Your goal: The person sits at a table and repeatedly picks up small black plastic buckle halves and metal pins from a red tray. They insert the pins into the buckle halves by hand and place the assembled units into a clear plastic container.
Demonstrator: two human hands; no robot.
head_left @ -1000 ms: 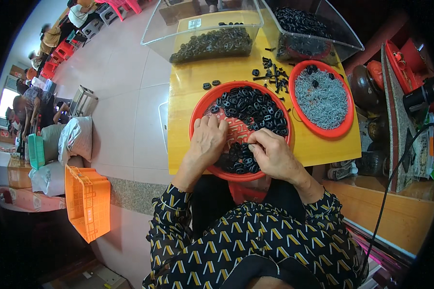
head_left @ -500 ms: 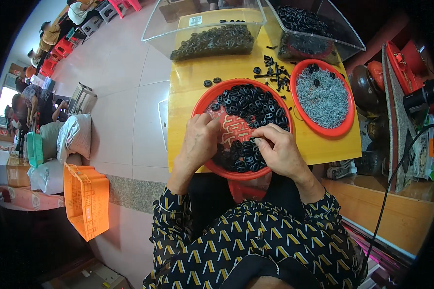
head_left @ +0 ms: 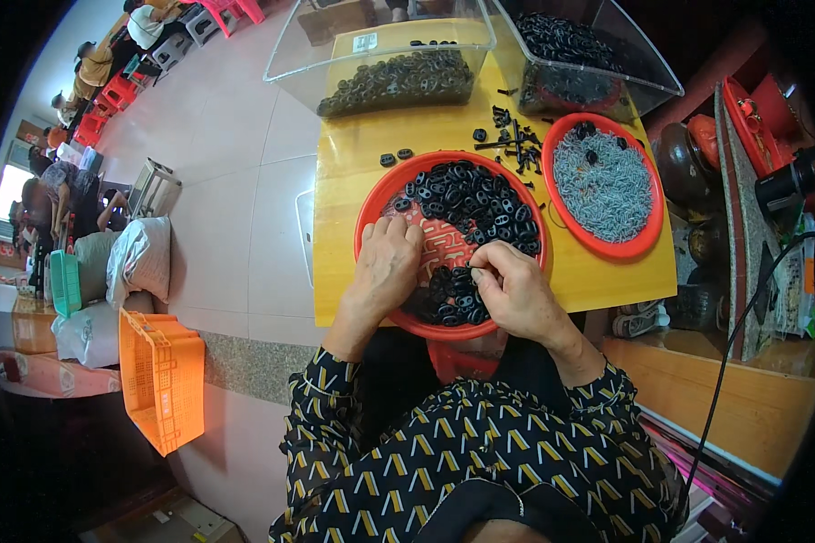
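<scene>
A round red tray (head_left: 364,213) holds many small black oval plastic pieces (head_left: 473,195) with two holes, like cord-lock bodies. They lie in a large heap at the far side and a smaller heap (head_left: 453,303) at the near side. Between the heaps the tray's patterned red bottom shows. My left hand (head_left: 388,262) rests over the tray's left side with its fingers curled down and together; whatever is under them is hidden. Above the near heap, my right hand (head_left: 512,285) pinches a small black piece between thumb and forefinger, mostly covered by the fingertips.
A second red tray (head_left: 658,195) with small silvery metal pieces stands right on the yellow tabletop (head_left: 335,181). Loose black parts (head_left: 521,145) lie beyond. Two clear bins (head_left: 380,59) (head_left: 598,68) stand at the back. An orange crate (head_left: 163,380) sits left on the floor.
My left hand's fingers have shifted slightly and lie flatter over the tray. My right hand has moved a little left and down, still pinching.
</scene>
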